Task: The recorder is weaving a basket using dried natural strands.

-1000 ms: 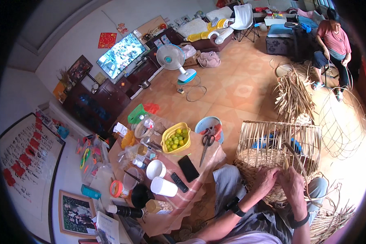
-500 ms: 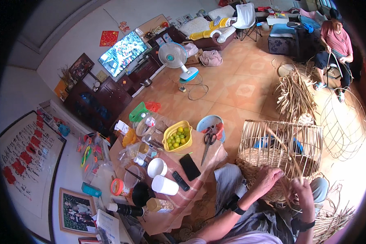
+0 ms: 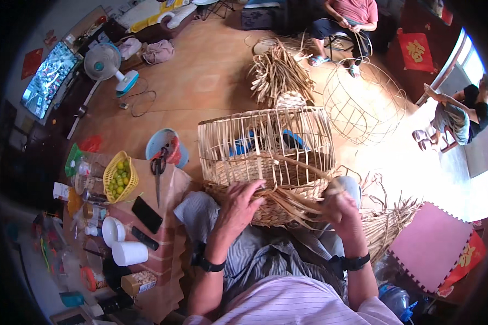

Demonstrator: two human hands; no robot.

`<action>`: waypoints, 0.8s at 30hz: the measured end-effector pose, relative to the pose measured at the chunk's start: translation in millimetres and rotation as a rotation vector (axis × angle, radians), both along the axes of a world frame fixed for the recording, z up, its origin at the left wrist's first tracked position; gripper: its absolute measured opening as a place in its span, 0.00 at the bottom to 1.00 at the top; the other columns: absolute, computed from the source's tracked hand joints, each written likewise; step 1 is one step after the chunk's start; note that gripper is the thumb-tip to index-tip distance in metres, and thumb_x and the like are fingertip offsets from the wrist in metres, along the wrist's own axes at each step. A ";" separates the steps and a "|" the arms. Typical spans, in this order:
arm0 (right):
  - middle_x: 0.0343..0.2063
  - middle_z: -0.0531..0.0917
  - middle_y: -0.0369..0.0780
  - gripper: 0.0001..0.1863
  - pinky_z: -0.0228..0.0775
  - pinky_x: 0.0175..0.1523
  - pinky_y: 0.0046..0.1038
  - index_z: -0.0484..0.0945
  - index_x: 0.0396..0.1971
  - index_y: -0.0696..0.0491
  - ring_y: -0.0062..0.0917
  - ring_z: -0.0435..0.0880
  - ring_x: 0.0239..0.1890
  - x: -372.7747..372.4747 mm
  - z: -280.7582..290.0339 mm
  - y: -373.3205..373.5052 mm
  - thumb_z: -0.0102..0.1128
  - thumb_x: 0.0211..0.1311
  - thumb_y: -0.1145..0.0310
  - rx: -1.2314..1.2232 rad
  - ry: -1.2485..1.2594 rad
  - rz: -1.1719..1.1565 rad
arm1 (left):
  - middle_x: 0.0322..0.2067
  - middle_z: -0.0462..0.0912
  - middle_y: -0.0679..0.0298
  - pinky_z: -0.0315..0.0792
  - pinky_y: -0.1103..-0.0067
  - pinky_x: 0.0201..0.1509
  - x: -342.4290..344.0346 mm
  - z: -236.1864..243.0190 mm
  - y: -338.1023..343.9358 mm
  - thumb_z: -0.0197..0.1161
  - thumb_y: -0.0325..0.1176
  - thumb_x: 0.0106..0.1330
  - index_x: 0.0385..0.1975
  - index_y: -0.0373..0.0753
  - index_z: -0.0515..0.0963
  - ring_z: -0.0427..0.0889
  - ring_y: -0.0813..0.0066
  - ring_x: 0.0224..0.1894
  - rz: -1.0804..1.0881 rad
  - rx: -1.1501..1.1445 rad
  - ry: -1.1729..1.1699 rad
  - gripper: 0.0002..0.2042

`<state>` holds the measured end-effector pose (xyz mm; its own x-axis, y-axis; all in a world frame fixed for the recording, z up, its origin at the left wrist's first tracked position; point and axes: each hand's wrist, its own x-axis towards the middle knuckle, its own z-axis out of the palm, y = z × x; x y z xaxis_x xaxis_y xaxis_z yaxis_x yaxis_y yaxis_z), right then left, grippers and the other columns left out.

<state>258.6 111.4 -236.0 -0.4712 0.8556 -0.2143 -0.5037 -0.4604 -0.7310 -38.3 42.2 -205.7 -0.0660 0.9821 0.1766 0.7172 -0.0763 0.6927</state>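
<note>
A part-woven basket (image 3: pixel 236 176) of dried plant strips rests at my lap, its lower wall densely woven and its upper stakes bare and spaced apart. At the near left of its wall is my left hand (image 3: pixel 237 211), with thumb and fingers closed about the woven edge. Loose tan strips (image 3: pixel 293 205) fan out between my hands along that edge. My right hand (image 3: pixel 342 210) is closed on a long dried strip (image 3: pixel 303 165), which slants up leftward across the bare stakes. Blue items (image 3: pixel 241 145) show through the stakes; I cannot make out what they are.
Scissors (image 3: pixel 158 172), a phone (image 3: pixel 147 214), a yellow basket of green fruit (image 3: pixel 108 176) and white cups (image 3: pixel 129 253) lie on the left table. Strip bundles (image 3: pixel 279 73) stand ahead, beside an open wire-like frame (image 3: pixel 363 105). Two people (image 3: pixel 352 13) sit farther off. A pink mat (image 3: pixel 431 246) lies at right.
My view has swung right and down, bringing a second seated person and the pink mat into sight. My hands are farther apart, and loose strips now show between them.
</note>
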 end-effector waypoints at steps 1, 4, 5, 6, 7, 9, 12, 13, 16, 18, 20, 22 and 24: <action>0.15 0.69 0.26 0.14 0.58 0.23 0.17 0.82 0.46 0.55 0.11 0.64 0.15 0.7 13.7 -5.4 0.57 0.76 0.59 -0.014 -0.213 0.149 | 0.44 0.85 0.53 0.74 0.64 0.57 -0.2 1.3 -2.1 0.65 0.26 0.65 0.53 0.39 0.80 0.82 0.55 0.51 0.052 0.043 0.042 0.16; 0.15 0.69 0.25 0.16 0.57 0.23 0.16 0.82 0.47 0.56 0.10 0.65 0.16 12.0 25.9 -8.2 0.55 0.77 0.58 0.196 -0.487 0.464 | 0.42 0.85 0.54 0.77 0.66 0.53 -9.9 -0.6 -6.8 0.61 0.21 0.66 0.50 0.38 0.81 0.84 0.53 0.47 0.141 0.248 0.110 0.14; 0.16 0.73 0.29 0.20 0.57 0.24 0.17 0.81 0.49 0.56 0.11 0.65 0.16 23.6 18.8 -12.2 0.53 0.78 0.53 0.191 -0.478 0.371 | 0.41 0.86 0.54 0.79 0.68 0.50 -5.4 12.9 -9.3 0.59 0.18 0.67 0.48 0.37 0.82 0.85 0.53 0.45 0.155 0.241 0.097 0.13; 0.16 0.73 0.29 0.20 0.57 0.24 0.17 0.81 0.49 0.56 0.11 0.65 0.16 32.8 5.6 -7.0 0.53 0.78 0.53 0.185 -0.484 0.369 | 0.41 0.86 0.54 0.79 0.68 0.50 -1.2 14.1 -7.5 0.59 0.18 0.67 0.48 0.37 0.82 0.85 0.53 0.45 0.153 0.237 0.090 0.13; 0.20 0.76 0.31 0.22 0.58 0.24 0.18 0.79 0.51 0.57 0.13 0.66 0.16 34.0 -3.4 -0.6 0.51 0.78 0.51 0.220 -0.199 0.215 | 0.41 0.86 0.54 0.78 0.67 0.51 2.8 15.2 -6.5 0.59 0.17 0.65 0.48 0.37 0.82 0.85 0.54 0.45 0.132 0.265 0.063 0.14; 0.35 0.80 0.37 0.25 0.60 0.25 0.19 0.75 0.56 0.56 0.18 0.67 0.17 40.9 -9.1 -0.7 0.48 0.79 0.48 0.118 0.108 -0.069 | 0.41 0.86 0.54 0.78 0.66 0.53 10.2 13.6 -4.2 0.60 0.16 0.62 0.48 0.36 0.82 0.84 0.54 0.47 0.074 0.265 0.037 0.16; 0.40 0.77 0.36 0.22 0.60 0.25 0.19 0.75 0.56 0.54 0.18 0.65 0.17 21.5 -15.4 2.5 0.49 0.79 0.51 -0.022 0.076 -0.346 | 0.41 0.85 0.55 0.77 0.66 0.53 18.2 2.4 5.1 0.60 0.16 0.62 0.49 0.36 0.81 0.84 0.55 0.48 0.001 0.274 0.090 0.16; 0.30 0.76 0.34 0.21 0.60 0.23 0.20 0.75 0.57 0.54 0.17 0.64 0.15 16.0 -9.1 2.2 0.49 0.79 0.53 -0.170 0.174 -0.430 | 0.42 0.85 0.54 0.77 0.66 0.53 19.8 3.3 7.1 0.62 0.21 0.65 0.50 0.37 0.80 0.83 0.53 0.47 -0.011 0.225 0.077 0.13; 0.19 0.73 0.32 0.20 0.60 0.21 0.21 0.75 0.56 0.54 0.18 0.63 0.14 33.2 -20.8 -3.7 0.49 0.79 0.54 -0.044 0.179 -0.135 | 0.41 0.84 0.54 0.76 0.65 0.52 24.5 -0.8 14.7 0.65 0.24 0.64 0.49 0.37 0.80 0.82 0.53 0.46 0.053 0.114 0.026 0.13; 0.12 0.67 0.30 0.19 0.58 0.19 0.21 0.76 0.54 0.53 0.17 0.62 0.13 34.7 -10.3 -2.9 0.49 0.79 0.53 -0.055 -0.069 -0.025 | 0.40 0.84 0.55 0.76 0.65 0.51 29.1 -2.6 16.3 0.68 0.27 0.63 0.46 0.36 0.80 0.82 0.52 0.45 0.064 0.141 0.059 0.12; 0.15 0.69 0.31 0.19 0.59 0.20 0.20 0.76 0.53 0.52 0.15 0.63 0.14 41.0 -10.6 -1.0 0.49 0.79 0.52 0.173 -0.018 -0.034 | 0.39 0.84 0.55 0.75 0.65 0.51 34.4 0.4 18.4 0.69 0.29 0.63 0.44 0.36 0.81 0.81 0.52 0.45 0.094 0.101 0.154 0.11; 0.28 0.78 0.33 0.19 0.62 0.25 0.20 0.74 0.54 0.52 0.17 0.66 0.17 53.5 -8.8 7.7 0.46 0.81 0.53 0.178 0.192 -0.174 | 0.38 0.84 0.56 0.75 0.65 0.51 37.9 2.1 20.0 0.69 0.29 0.62 0.40 0.36 0.82 0.82 0.53 0.45 0.110 0.098 0.137 0.09; 0.32 0.79 0.34 0.19 0.64 0.26 0.20 0.74 0.53 0.52 0.17 0.65 0.17 53.5 -6.7 7.9 0.45 0.81 0.52 -0.044 0.277 -0.444 | 0.36 0.84 0.55 0.76 0.66 0.48 38.5 1.3 19.8 0.69 0.28 0.63 0.37 0.35 0.82 0.83 0.54 0.42 0.116 0.155 0.190 0.07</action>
<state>312.0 119.3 -242.7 -0.1091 0.9789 -0.1730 -0.8292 -0.1856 -0.5273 0.2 62.0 -204.4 -0.1282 0.9300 0.3444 0.8434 -0.0804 0.5312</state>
